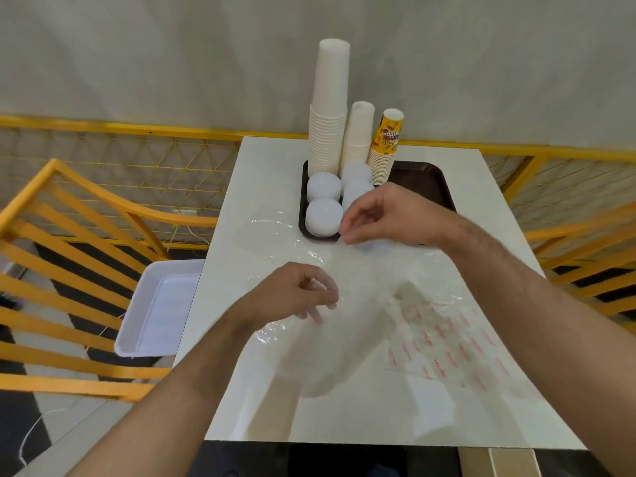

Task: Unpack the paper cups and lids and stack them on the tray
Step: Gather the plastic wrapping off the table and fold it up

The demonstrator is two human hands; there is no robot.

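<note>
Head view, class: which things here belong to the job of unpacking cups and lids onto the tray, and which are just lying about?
Part of the job:
dark tray
white cup stacks
printed cup stack
lid stacks
clear plastic wrap
left hand
right hand

Lying about:
white tub beside the table
yellow chair

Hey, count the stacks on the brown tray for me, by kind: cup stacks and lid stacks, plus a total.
Cup stacks: 3 (tall white, shorter white, printed yellow)
Lid stacks: 4 visible (); the right hand may hide more
Total: 7 stacks on the tray
</note>
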